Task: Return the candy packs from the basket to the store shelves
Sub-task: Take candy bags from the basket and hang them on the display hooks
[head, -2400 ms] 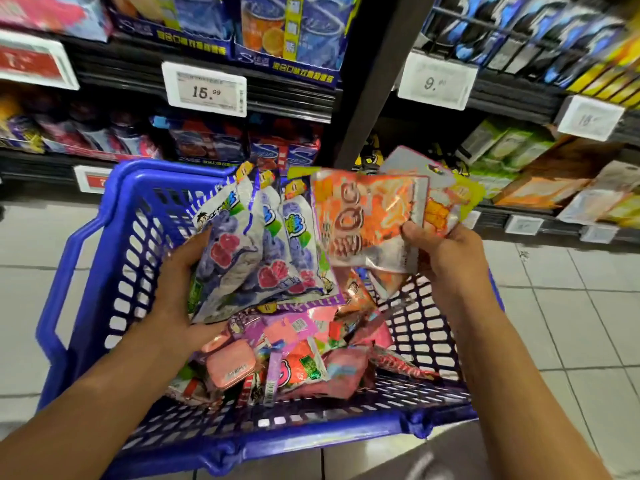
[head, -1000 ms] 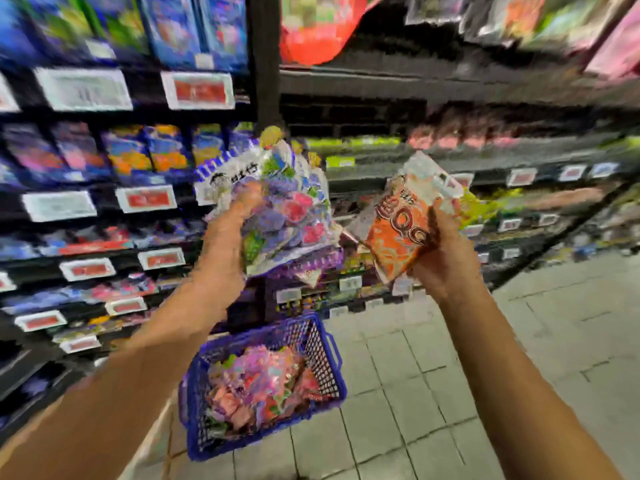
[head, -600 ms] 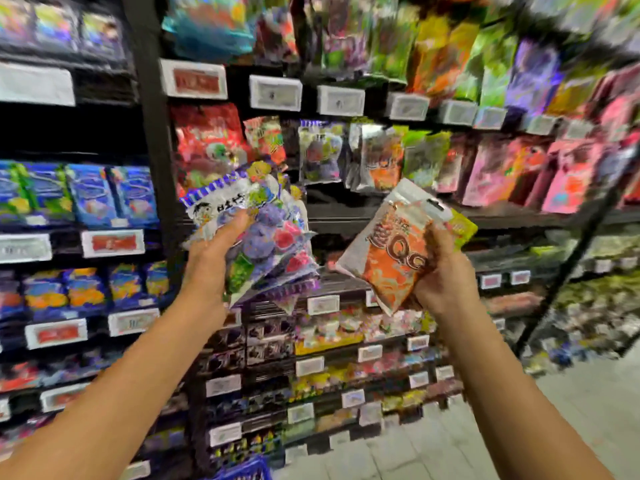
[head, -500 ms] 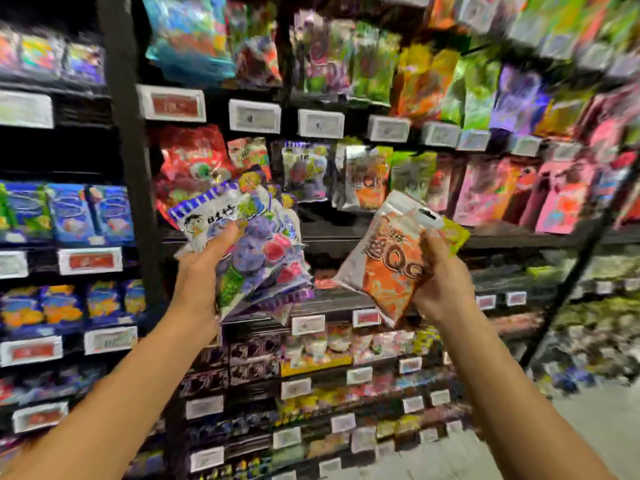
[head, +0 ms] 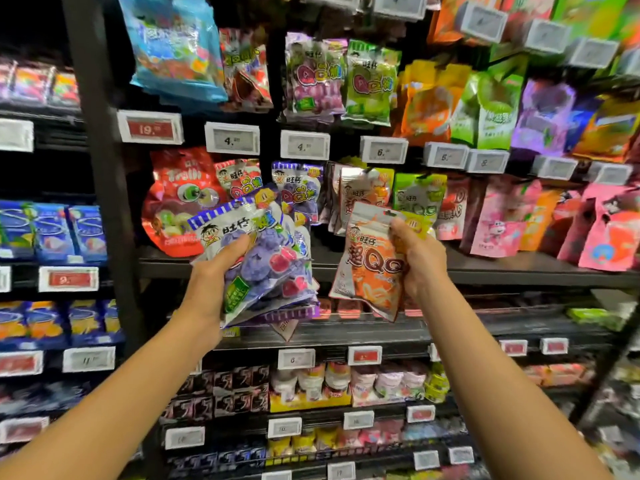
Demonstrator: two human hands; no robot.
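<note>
My left hand (head: 214,275) grips a fanned stack of purple grape candy packs (head: 263,261), held up before the shelves. My right hand (head: 417,261) holds an orange candy pack (head: 369,268) by its upper right edge, with a yellow-green pack (head: 417,223) tucked behind it. Both bundles hang in front of the middle row of hanging packs, where a matching purple pack (head: 299,188) and matching orange packs (head: 360,192) hang. The basket is out of view.
Hanging candy bags fill the pegs above and to the right, with price tags (head: 304,144) along the rails. A black shelf board (head: 519,268) runs just behind my hands. A dark upright post (head: 100,168) stands at the left. Small boxed sweets (head: 311,386) line the lower shelves.
The view has risen from the blue basket on the floor to the shelves. Both hands have lifted their packs up to the middle hanging row. The grips are unchanged.
</note>
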